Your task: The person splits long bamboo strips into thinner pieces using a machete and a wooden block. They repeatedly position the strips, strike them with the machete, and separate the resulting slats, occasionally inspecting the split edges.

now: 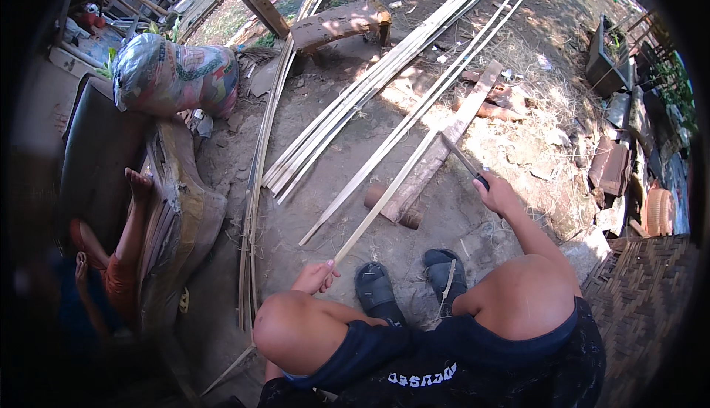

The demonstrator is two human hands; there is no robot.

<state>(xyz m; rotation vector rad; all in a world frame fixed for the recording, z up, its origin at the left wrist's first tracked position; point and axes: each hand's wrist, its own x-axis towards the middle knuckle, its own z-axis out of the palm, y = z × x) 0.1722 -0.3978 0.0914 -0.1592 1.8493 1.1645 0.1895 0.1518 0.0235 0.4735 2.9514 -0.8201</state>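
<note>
My left hand [316, 277] grips the near end of a long pale bamboo strip [384, 197] that runs up and to the right across a wooden plank [444, 145]. The plank rests on a short round log [392, 207]. My right hand [497, 193] holds the dark handle of a long knife [460, 156], whose blade meets the strip near the plank. My knees and dark sandals [377, 290] sit at the lower edge.
Bundles of split bamboo strips [370, 86] lie on the dirt ahead, with more strips [255, 186] at the left. A stuffed patterned sack [174, 75] and another person's bare leg [133, 219] are at the left. Woven matting [643, 297] and debris lie at the right.
</note>
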